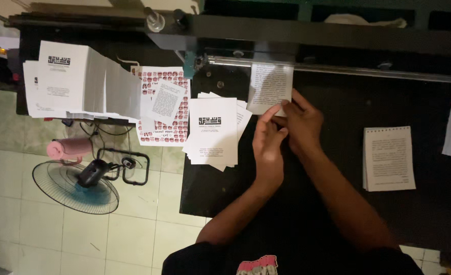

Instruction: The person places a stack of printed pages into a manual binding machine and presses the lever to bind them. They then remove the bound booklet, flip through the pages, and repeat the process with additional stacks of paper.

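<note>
Dark worktable [337,112], black top, w/ a metal bar [368,71] running along its far edge. Beside the table's left edge: pale tiled floor [133,224], dim light.

Counts: 1 printed sheet [268,86] under the bar, just beyond the fingertips. 1 loose pile of white cards [212,130] w/ dark emblem on top, just left of the fingers. 1 tall stack of the same cards [65,81] well left. 1 patterned sheet [159,107] w/ red-and-black faces, a small text slip lying on it, between the tall stack and the pile. 1 small text booklet [388,158] well right of the fingers. 1 floor fan [75,186] and 1 pink roll [67,147], both down-left on the floor.

Left hand [268,145]: fingers close together, near straight, tips touching the sheet's lower edge. Right hand [302,125]: fingers narrow, pinched on the sheet's lower right corner. Both hands touch each other. Exact grip of the left: can't tell.
</note>
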